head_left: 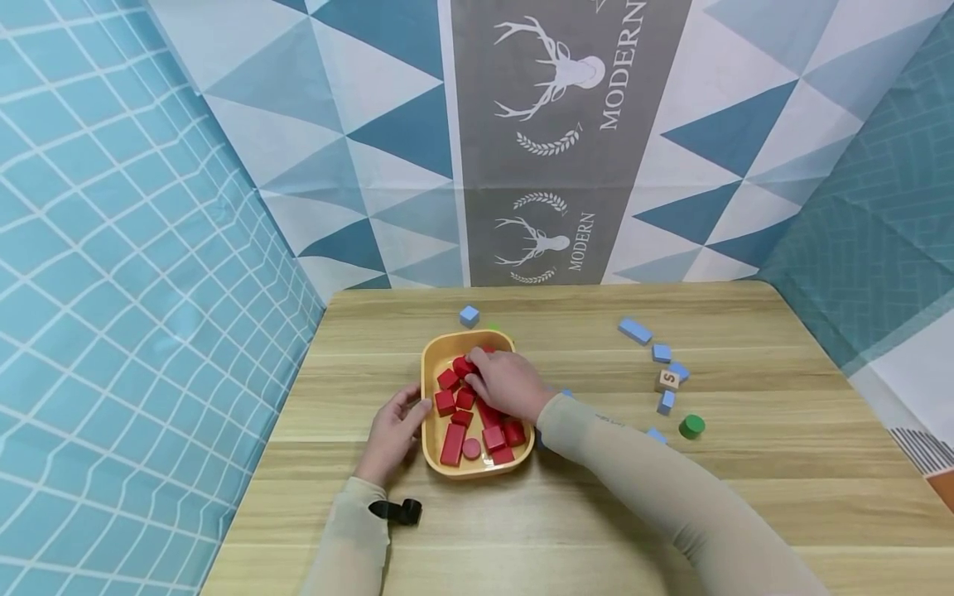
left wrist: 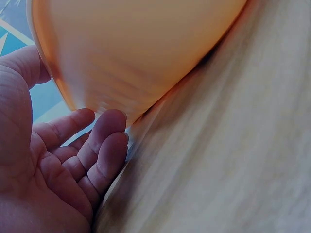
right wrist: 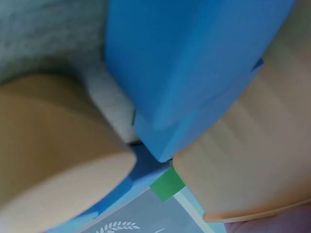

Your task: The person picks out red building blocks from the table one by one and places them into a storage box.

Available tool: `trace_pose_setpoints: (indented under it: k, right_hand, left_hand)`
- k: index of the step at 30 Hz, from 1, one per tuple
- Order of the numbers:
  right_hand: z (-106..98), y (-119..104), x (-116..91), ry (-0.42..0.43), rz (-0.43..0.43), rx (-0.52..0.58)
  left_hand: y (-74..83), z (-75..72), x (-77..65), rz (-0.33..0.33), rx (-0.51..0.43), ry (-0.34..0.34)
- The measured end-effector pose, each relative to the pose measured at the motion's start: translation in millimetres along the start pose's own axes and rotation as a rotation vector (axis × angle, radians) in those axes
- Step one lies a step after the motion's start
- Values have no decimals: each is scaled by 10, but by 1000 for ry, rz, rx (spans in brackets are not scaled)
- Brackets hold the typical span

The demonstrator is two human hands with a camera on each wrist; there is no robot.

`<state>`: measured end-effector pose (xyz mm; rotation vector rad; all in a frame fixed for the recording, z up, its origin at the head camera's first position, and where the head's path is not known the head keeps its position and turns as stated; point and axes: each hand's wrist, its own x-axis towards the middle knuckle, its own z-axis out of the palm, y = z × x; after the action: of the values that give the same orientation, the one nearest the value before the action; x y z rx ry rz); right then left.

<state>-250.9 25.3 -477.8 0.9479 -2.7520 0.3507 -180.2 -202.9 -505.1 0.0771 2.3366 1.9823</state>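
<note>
A yellow-orange plastic bin [head_left: 430, 455] full of red wooden blocks [head_left: 452, 444] stands on the table. My left hand [head_left: 391, 434] grips its left side, thumb at the rim and curled fingers against the outer wall [left wrist: 146, 58], as the left wrist view shows. My right hand [head_left: 510, 382] reaches over the bin's right rim. Its thumb and forefinger pinch a red block [head_left: 462, 367] near the far end of the bin. The right wrist view has only a sliver of that hand [right wrist: 272, 223], beside the bin's wall [right wrist: 252, 145]; its fingertips are out of that view.
Outside the bin's right side lie blue blocks [right wrist: 189, 48], a plain wooden cylinder [right wrist: 53, 150] and a green block [right wrist: 166, 184]. Farther right are several blue blocks [head_left: 635, 331], a lettered wooden cube [head_left: 668, 380] and a green cylinder [head_left: 691, 426]. Behind the bin sits a blue cube [head_left: 469, 315].
</note>
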Motion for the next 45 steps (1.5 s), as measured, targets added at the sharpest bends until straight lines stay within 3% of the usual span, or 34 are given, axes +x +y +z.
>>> trace_pose_setpoints:
  k: [5,15,45]
  right_hand:
    - [17,-7,0,-16,4,-60]
    - [23,-16,12,-87,-5,-142]
    - [-8,-58,6,-116,20,-118]
  left_hand:
    - [223,28,-88,-1,12,-15]
    - [205,22,-79,12,4,-22]
    - [229,22,-99,28,25,-16]
